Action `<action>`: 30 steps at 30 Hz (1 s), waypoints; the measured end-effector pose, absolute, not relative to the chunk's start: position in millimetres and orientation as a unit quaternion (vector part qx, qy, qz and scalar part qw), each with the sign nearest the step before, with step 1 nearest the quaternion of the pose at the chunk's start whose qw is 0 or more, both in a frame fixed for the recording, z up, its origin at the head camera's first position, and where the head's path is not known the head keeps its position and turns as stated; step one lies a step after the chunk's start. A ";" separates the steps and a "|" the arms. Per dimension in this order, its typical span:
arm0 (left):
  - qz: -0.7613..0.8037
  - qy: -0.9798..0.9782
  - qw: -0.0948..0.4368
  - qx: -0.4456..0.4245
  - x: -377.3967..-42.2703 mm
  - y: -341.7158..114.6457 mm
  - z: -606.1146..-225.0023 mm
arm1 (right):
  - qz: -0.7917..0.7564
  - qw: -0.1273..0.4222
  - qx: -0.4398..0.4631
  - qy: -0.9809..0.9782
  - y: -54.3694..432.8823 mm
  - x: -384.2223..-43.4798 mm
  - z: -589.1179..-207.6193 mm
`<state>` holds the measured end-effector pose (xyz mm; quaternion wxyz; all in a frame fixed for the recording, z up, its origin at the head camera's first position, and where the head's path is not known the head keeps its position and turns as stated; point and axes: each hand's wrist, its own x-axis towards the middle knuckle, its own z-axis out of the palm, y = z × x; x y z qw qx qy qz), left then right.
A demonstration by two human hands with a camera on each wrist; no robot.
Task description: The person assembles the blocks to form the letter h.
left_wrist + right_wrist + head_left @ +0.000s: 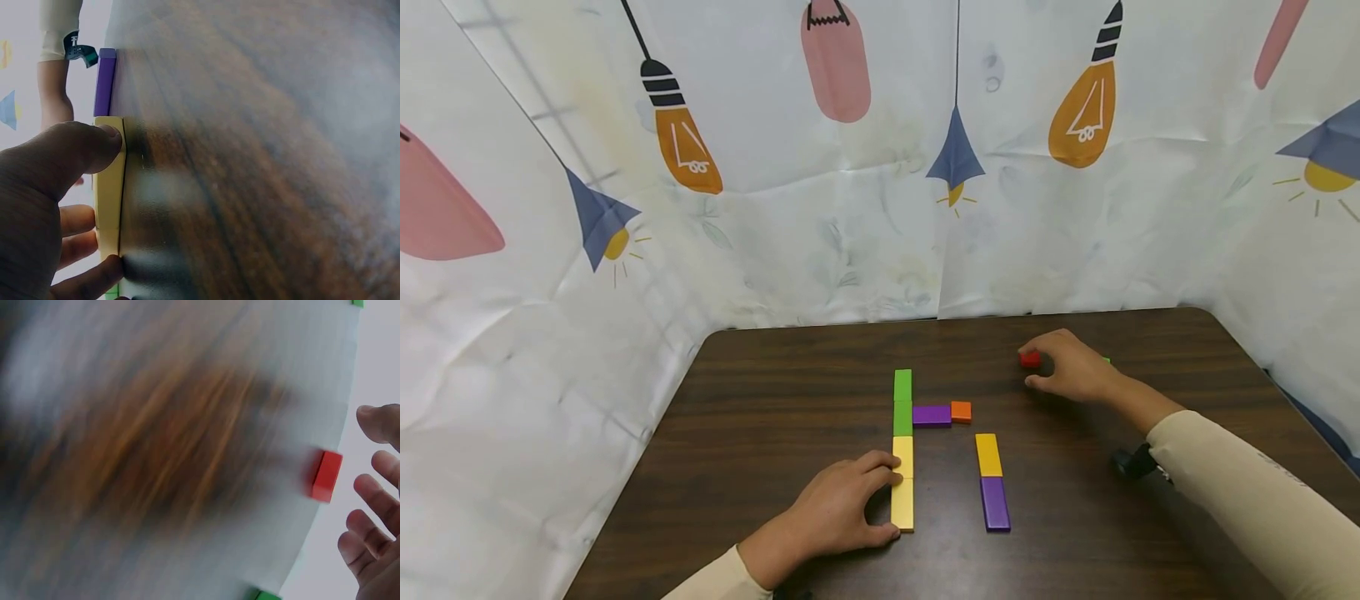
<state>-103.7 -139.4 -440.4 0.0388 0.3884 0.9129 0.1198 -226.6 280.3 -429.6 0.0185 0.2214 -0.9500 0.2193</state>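
Pale yellow blocks form the near half of a straight row, with green blocks at its far half. My left hand rests along the left side of the yellow blocks, thumb near the front corner and fingertips farther up. The left wrist view shows the thumb pressed on a yellow block. At the back right, my right hand reaches over a red block, its thumb and fingers spread. In the right wrist view the red block lies beside the spread fingers, which hold nothing.
A purple block joins the row's right side, with an orange block at its end. A golden yellow block and another purple block lie end to end farther right. A green block shows behind the right wrist.
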 end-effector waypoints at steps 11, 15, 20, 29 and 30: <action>0.119 0.914 0.040 0.386 -103.0 -139.6 -439.9 | 0.204 -0.006 0.186 -0.961 298.0 -232.9 -435.4; 0.119 0.915 0.044 0.384 -102.9 -139.6 -440.3 | 0.198 -0.010 0.178 -0.964 299.9 -235.0 -436.6; 0.118 0.915 0.044 0.384 -102.8 -139.9 -440.9 | 0.194 -0.016 0.171 -0.966 299.7 -237.9 -436.2; 0.118 0.915 0.046 0.383 -102.8 -139.7 -440.0 | 0.184 -0.013 0.175 -0.967 296.4 -244.1 -438.0; 0.117 0.915 0.045 0.383 -102.9 -139.7 -440.0 | 0.182 -0.013 0.174 -0.968 296.3 -244.7 -438.4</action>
